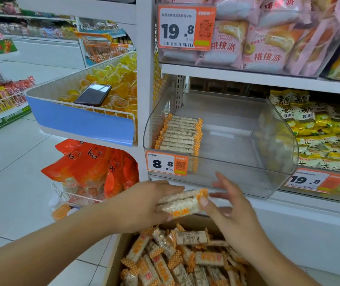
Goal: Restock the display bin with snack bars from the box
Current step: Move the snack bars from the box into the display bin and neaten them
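A clear plastic display bin [268, 178] sits on the middle shelf, with one neat row of snack bars [178, 134] at its left side and the rest bare. Below it, an open cardboard box [113, 263] holds several loose snack bars [177, 259] in orange-and-white wrappers. My left hand [144, 205] grips a small stack of bars [182, 202] just above the box and below the bin's front. My right hand [231, 211] touches the stack's right end with thumb and fingers spread.
A wire basket [78, 104] of yellow jelly cups with a phone [92, 94] lying on top juts out at the left. Orange bags [94, 168] fill a lower basket. Pink pastry packs [258, 38] sit above the bin, yellow snack packs [320, 131] to its right.
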